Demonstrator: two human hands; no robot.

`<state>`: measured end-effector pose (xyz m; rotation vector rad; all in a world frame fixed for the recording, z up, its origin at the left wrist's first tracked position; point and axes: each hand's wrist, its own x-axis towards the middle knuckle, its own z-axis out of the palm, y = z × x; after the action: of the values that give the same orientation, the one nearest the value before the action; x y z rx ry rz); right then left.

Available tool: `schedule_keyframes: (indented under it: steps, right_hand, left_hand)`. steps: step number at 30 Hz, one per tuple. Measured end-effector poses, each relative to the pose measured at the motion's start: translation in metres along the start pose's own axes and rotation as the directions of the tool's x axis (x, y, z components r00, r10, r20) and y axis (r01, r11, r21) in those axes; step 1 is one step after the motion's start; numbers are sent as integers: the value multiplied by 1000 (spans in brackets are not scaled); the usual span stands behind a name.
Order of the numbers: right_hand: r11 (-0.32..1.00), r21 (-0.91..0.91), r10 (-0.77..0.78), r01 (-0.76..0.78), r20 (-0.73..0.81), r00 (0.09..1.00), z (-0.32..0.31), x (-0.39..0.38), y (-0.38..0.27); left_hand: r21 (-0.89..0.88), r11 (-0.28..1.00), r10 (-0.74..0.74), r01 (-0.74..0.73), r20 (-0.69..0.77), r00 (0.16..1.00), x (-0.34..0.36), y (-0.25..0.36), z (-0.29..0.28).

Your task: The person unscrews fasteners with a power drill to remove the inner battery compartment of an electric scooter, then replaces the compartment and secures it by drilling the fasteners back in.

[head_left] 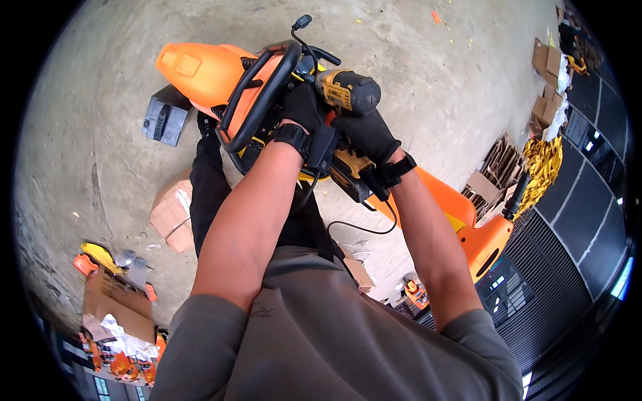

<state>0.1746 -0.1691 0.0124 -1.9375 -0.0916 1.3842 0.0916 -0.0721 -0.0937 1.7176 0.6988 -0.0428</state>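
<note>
My right hand [369,136], in a black glove, is wrapped round the handle of a yellow and black cordless impact driver [349,92]. Its battery pack [350,175] shows below my wrist, and the nose points left into an orange machine with a black tubular bar [289,65]. Right at the nose, my gloved left hand [305,107] is closed with its fingers bent down into the machine; what they grip is hidden. A black cable with a plug-like end [303,22] rises from the machine beyond my hands. The driver's tip is out of sight.
Beside the machine's orange cover [200,67] a grey block with a black handle [167,117] sits on the concrete floor. A cardboard box [172,212] lies by my leg. An orange body part with a black grip [483,242] is at right, near stacked flattened cardboard [496,170] and yellow parts [543,164].
</note>
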Motion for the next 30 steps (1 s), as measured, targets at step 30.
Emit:
schedule_keyframes:
  steps: [30]
  right_hand:
    - [959,-239,148,-151,-31,988,4,14,-15]
  left_hand:
    - [175,935,356,-310,-428,831,-62,51,-144]
